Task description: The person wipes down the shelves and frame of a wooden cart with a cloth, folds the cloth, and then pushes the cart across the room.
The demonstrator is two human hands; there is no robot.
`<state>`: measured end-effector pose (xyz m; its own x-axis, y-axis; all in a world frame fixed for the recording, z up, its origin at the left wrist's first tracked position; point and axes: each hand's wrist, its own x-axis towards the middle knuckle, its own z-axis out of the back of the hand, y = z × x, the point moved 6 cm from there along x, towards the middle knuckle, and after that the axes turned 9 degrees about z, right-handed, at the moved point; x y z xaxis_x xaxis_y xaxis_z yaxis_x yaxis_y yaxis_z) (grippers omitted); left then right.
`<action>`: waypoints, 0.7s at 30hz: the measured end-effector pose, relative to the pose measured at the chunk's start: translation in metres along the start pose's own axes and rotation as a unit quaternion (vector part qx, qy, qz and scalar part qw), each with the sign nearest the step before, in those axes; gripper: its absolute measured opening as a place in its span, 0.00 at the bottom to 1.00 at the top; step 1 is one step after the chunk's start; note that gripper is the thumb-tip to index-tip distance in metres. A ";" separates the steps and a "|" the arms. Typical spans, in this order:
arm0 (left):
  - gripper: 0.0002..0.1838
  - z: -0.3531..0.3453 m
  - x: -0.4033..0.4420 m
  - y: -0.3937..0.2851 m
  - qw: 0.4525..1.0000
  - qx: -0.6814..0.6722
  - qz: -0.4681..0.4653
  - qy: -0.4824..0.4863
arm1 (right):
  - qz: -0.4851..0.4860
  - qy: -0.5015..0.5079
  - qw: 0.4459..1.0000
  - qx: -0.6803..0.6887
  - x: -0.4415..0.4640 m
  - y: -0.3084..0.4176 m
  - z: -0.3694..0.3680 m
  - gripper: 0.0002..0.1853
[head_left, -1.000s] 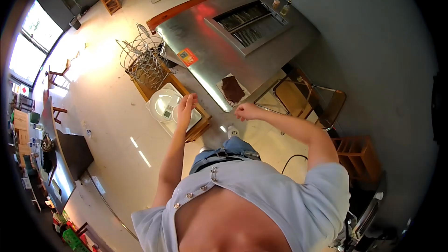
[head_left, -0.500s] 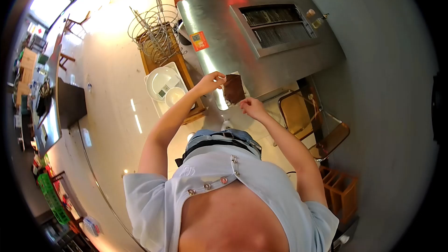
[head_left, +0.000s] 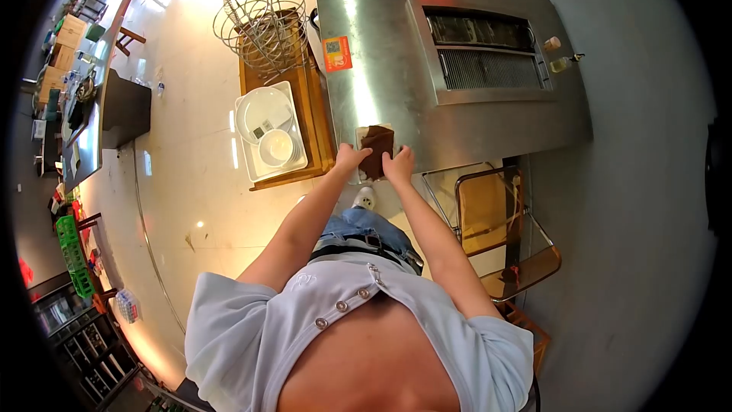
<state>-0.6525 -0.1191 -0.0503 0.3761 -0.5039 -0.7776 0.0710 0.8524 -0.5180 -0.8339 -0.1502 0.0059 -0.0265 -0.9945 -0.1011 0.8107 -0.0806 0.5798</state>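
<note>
On the near left corner of the steel table [head_left: 488, 133] lies a dark brown cloth [head_left: 377, 154] over a paler cloth or sheet [head_left: 363, 135]. My left hand [head_left: 352, 158] is at the left side of the brown cloth, its fingers closed on that edge. At the opposite side, my right hand [head_left: 399, 163] has its fingers closed around the right edge. The brown cloth spans the gap between both hands. Fingertips are small here and partly hidden by the cloth.
Left of the steel table, a wooden bench [head_left: 314, 118] holds a white tray [head_left: 300, 154] with a plate [head_left: 263, 107], bowls [head_left: 276, 147] and wire racks [head_left: 267, 34]. A grill is set into the tabletop. Folding chairs [head_left: 488, 210] stand at the right.
Both hands have come in to opposite edges of the brown cloth and closed there. The view has shifted so the steel table now appears nearer and straighter.
</note>
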 end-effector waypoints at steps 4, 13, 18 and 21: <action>0.37 -0.016 -0.020 -0.020 0.987 -0.040 -0.028 0.154 | -0.099 0.114 0.982 0.117 0.005 0.005 0.004 0.31; 0.20 -0.004 -0.077 -0.051 0.896 -0.330 -0.005 0.298 | -0.062 0.107 0.942 0.313 0.016 0.002 0.021 0.32; 0.19 0.001 -0.078 -0.049 0.876 -0.352 -0.022 0.329 | -0.028 0.139 0.927 0.346 0.012 0.019 0.024 0.26; 0.21 0.007 -0.069 -0.040 0.920 -0.285 -0.026 0.266 | 0.005 0.130 0.961 0.246 0.010 0.036 0.033 0.28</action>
<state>-0.6751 -0.1171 0.0263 -0.1309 -0.6688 -0.7318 -0.4768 0.6896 -0.5450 -0.8245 -0.1653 0.0522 0.1790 -0.9501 -0.2555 0.4349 -0.1565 0.8868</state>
